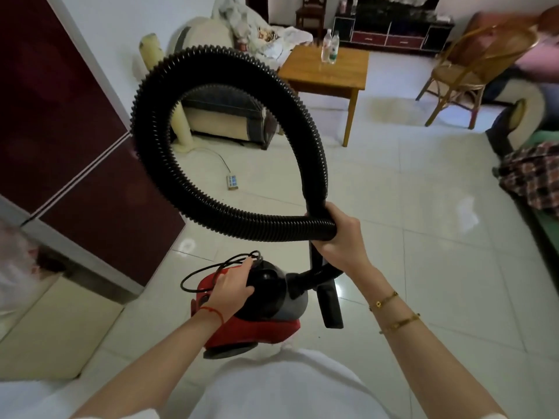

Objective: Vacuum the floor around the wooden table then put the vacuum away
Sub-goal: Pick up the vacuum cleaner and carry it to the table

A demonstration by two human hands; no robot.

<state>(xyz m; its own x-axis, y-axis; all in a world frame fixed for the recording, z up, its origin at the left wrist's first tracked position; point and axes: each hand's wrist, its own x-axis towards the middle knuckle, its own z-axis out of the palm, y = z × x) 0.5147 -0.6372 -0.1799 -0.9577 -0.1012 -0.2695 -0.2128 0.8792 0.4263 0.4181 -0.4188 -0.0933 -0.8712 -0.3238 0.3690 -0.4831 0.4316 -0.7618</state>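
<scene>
A red and black canister vacuum hangs low in front of me above the white tile floor. My left hand grips its top handle together with the coiled black cord. My right hand is closed around the ribbed black hose, which loops up in a big ring. The floor nozzle points down beside the canister. The wooden table stands further back with two plastic bottles on it.
A dark red cabinet fills the left side. A power strip lies on the floor by a cream sofa. A rattan chair and a second sofa with a checked cloth stand on the right.
</scene>
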